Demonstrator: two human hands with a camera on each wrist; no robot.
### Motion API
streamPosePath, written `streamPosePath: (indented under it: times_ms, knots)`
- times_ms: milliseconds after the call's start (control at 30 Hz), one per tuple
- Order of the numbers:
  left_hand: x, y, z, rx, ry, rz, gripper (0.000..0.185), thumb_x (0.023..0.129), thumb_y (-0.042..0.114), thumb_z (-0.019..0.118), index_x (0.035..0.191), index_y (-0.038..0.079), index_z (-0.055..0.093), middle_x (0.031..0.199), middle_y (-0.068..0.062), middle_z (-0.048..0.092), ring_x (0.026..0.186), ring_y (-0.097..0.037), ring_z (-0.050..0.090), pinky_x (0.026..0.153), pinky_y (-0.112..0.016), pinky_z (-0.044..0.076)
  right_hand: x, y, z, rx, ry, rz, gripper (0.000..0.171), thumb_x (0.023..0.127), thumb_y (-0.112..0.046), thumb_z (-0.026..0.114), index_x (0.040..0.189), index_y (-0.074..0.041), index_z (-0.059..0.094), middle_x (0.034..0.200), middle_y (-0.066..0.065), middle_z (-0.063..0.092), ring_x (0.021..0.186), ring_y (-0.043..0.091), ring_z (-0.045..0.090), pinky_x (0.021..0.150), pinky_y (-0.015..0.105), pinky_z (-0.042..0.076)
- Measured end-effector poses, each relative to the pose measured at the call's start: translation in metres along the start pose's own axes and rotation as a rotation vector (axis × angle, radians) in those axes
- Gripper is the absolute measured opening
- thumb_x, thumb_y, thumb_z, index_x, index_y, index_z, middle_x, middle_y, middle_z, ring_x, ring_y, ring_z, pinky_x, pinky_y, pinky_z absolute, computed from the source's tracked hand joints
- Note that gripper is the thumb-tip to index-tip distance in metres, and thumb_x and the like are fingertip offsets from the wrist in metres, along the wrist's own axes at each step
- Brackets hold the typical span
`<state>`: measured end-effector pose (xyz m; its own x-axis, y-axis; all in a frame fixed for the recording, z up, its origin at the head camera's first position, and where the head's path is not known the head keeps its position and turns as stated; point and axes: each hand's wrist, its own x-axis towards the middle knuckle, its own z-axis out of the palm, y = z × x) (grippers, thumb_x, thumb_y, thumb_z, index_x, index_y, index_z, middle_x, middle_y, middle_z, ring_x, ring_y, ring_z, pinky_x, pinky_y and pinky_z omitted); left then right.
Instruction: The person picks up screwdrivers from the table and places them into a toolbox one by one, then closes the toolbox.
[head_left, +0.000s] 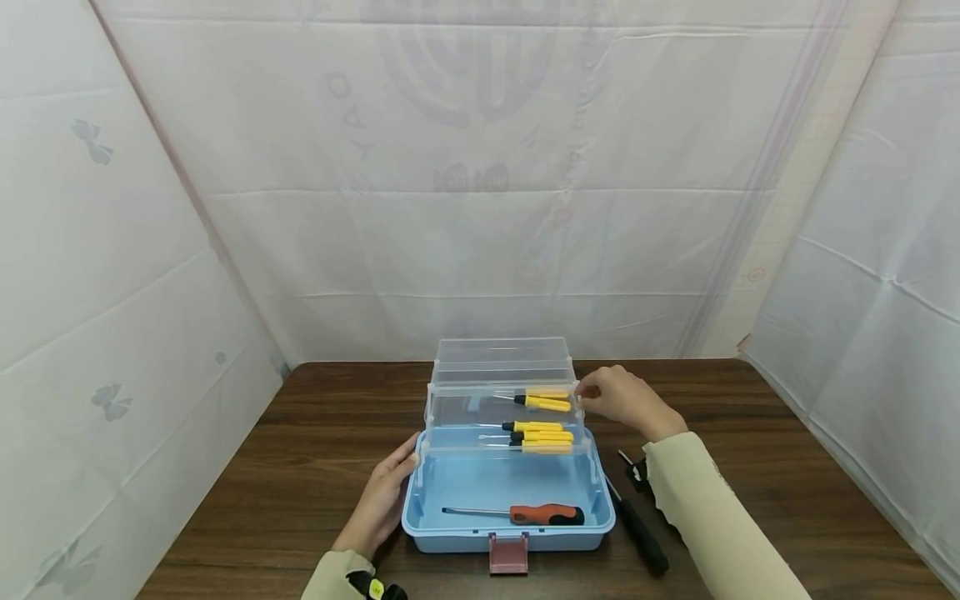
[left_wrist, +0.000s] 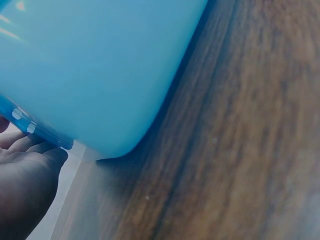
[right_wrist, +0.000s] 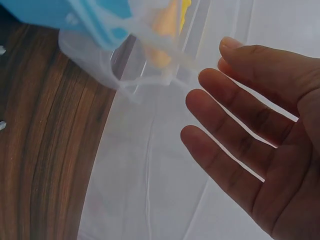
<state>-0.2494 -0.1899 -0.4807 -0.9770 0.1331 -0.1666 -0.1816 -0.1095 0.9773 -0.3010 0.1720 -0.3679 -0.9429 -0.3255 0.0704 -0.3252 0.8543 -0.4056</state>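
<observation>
A blue toolbox [head_left: 510, 479] stands with its clear lid [head_left: 502, 350] raised and its clear trays folded out. My left hand [head_left: 381, 500] grips the box's left side near the back corner; the left wrist view shows its fingers [left_wrist: 37, 146] curled at the edge. Two yellow screwdrivers [head_left: 547, 404] lie in the upper tray [head_left: 457, 406], three more yellow screwdrivers [head_left: 542, 437] in the lower one. Close to the upper tray's right end is my right hand [head_left: 626, 400]. Its fingers are loosely bent and hold nothing, thumb tip near the index finger.
An orange-and-black screwdriver [head_left: 546, 514] lies on the box floor. Right of the box, a black-handled screwdriver [head_left: 641, 533] lies on the wooden table [head_left: 322, 442]; another metal tip [head_left: 625, 457] shows by my right sleeve. White sheeting [head_left: 480, 250] encloses the back and sides.
</observation>
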Motion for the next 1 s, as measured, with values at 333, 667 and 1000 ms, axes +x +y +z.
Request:
streamPosePath:
  times_ms: [333,667,1000]
  knots:
    - [0.000,-0.001,0.000,-0.004,-0.002,0.003,0.057,0.101,0.022,0.046,0.151,0.006,0.026,0.158,-0.018,0.022,0.146,-0.035,0.022,0.116,-0.051,0.025,-0.008,0.013,-0.001,0.060,-0.048,0.091,0.023,0.086,-0.012,0.069,0.107,-0.002,0.071,0.101,0.011,0.071,0.083,0.019,0.065,0.077,0.041,0.058]
    - [0.001,0.001,0.002,-0.010,-0.006,0.006,0.054,0.102,0.018,0.042,0.151,0.004,0.025,0.158,-0.019,0.021,0.146,-0.036,0.020,0.116,-0.051,0.024,-0.023,0.024,0.000,0.111,-0.068,0.126,0.026,0.085,-0.013,0.070,0.107,0.000,0.070,0.100,0.010,0.069,0.084,0.017,0.063,0.075,0.038,0.057]
    - [0.002,0.000,0.003,-0.009,-0.001,0.008,0.053,0.103,0.017,0.041,0.151,0.004,0.025,0.158,-0.019,0.023,0.146,-0.036,0.021,0.116,-0.051,0.024,-0.037,0.038,0.007,0.141,-0.079,0.157,0.028,0.085,-0.013,0.070,0.107,0.003,0.068,0.097,0.011,0.069,0.082,0.018,0.063,0.075,0.040,0.057]
